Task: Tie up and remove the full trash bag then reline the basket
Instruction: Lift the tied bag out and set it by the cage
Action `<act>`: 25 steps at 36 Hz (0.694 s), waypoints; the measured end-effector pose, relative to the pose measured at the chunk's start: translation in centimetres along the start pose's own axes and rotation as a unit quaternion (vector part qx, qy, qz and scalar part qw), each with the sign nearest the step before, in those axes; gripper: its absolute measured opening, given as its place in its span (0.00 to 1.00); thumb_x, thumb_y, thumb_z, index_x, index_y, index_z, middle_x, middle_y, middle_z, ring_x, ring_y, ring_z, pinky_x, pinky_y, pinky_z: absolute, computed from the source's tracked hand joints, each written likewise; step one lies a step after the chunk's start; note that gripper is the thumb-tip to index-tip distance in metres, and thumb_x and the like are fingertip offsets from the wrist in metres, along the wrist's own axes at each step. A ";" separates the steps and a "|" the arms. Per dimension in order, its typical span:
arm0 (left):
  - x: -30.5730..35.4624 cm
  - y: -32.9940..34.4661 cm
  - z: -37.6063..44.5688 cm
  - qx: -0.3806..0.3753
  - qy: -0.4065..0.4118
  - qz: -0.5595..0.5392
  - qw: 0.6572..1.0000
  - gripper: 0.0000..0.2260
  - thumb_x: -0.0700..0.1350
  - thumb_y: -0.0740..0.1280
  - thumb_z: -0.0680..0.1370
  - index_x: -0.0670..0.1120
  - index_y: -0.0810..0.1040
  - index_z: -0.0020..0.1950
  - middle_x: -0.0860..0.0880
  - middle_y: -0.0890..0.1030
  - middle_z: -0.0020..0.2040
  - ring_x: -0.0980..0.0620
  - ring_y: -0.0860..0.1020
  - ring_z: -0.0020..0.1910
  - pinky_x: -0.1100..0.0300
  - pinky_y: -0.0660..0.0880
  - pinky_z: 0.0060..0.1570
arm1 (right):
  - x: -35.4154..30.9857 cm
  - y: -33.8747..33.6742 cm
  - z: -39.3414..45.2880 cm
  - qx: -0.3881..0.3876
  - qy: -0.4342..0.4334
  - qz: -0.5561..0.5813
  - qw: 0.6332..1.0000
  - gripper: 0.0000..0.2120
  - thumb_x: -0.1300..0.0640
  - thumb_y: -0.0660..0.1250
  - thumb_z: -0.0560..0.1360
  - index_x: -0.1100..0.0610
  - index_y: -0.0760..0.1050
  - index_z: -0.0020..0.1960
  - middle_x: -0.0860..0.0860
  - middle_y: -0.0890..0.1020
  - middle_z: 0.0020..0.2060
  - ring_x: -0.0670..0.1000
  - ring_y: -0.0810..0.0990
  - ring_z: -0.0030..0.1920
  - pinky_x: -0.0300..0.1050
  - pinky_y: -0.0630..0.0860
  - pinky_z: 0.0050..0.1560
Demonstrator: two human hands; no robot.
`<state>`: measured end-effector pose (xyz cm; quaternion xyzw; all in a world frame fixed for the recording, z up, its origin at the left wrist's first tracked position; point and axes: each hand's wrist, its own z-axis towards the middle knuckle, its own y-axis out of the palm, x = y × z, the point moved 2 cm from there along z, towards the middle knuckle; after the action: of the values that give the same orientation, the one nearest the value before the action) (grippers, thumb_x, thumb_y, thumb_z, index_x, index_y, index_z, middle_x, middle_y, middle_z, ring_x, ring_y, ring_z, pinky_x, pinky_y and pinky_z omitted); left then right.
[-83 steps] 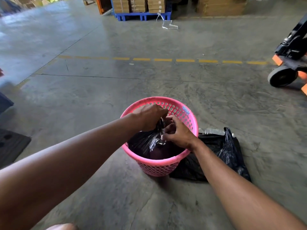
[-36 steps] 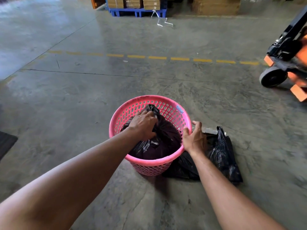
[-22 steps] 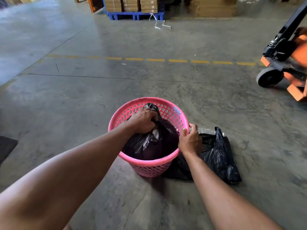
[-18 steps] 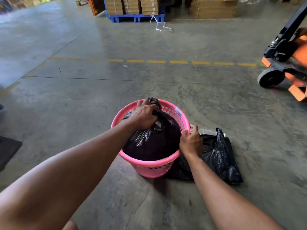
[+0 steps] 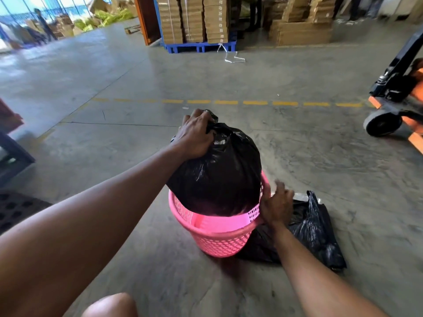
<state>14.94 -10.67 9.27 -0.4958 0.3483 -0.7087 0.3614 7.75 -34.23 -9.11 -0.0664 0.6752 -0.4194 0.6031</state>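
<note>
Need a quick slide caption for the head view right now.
Left hand lifts the tied black trash bag out of the pink basket while the right hand steadies its rim.

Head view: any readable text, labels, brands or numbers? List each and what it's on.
None can be read.
Stacked cardboard boxes on the blue pallet: small white labels on the box faces, too small and blurred to read.
Pink basket: no print visible.
Full trash bag and spare black bag on the floor: plain, no print.
Pallet jack: no marking legible.
</note>
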 end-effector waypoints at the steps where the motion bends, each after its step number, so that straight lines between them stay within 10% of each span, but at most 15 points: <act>1: 0.1 -0.4 0.0 0.008 0.001 -0.003 1.000 0.16 0.47 0.63 0.76 0.48 0.75 0.63 0.45 0.73 0.65 0.39 0.70 0.63 0.53 0.66 0.61 | -1.0 -0.9 -0.2 0.025 -0.042 0.032 0.998 0.25 0.40 0.59 0.80 0.54 0.70 0.71 0.61 0.74 0.61 0.64 0.78 0.58 0.56 0.77 0.56; 7: 0.7 -5.0 -0.3 0.076 -0.007 -0.033 0.997 0.20 0.46 0.61 0.71 0.51 0.76 0.63 0.48 0.73 0.65 0.41 0.71 0.62 0.53 0.68 0.60 | -9.4 -3.9 -2.1 -0.087 -0.276 0.153 0.945 0.40 0.36 0.66 0.74 0.51 0.59 0.80 0.53 0.69 0.69 0.50 0.71 0.69 0.43 0.69 0.69; 18: -4.1 -17.8 -4.9 0.223 -0.021 0.003 0.975 0.18 0.50 0.62 0.71 0.53 0.76 0.60 0.53 0.73 0.59 0.51 0.66 0.57 0.58 0.63 0.55 | -21.4 0.8 -5.6 -0.191 -0.321 0.225 0.900 0.42 0.39 0.69 0.71 0.47 0.58 0.80 0.50 0.71 0.69 0.52 0.75 0.68 0.59 0.75 0.65; 25: -14.7 -22.5 -14.4 0.294 -0.177 -0.032 0.939 0.10 0.45 0.69 0.71 0.54 0.82 0.51 0.52 0.81 0.54 0.50 0.78 0.55 0.62 0.70 0.52 | -28.9 10.1 -13.4 -0.293 -0.331 0.109 0.890 0.38 0.42 0.71 0.74 0.40 0.58 0.79 0.57 0.74 0.59 0.62 0.81 0.53 0.57 0.77 0.60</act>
<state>1.08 15.08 17.95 -0.4961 0.0387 -0.6915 0.5237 7.91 -4.04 5.22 -0.3007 0.5316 -0.0880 0.7869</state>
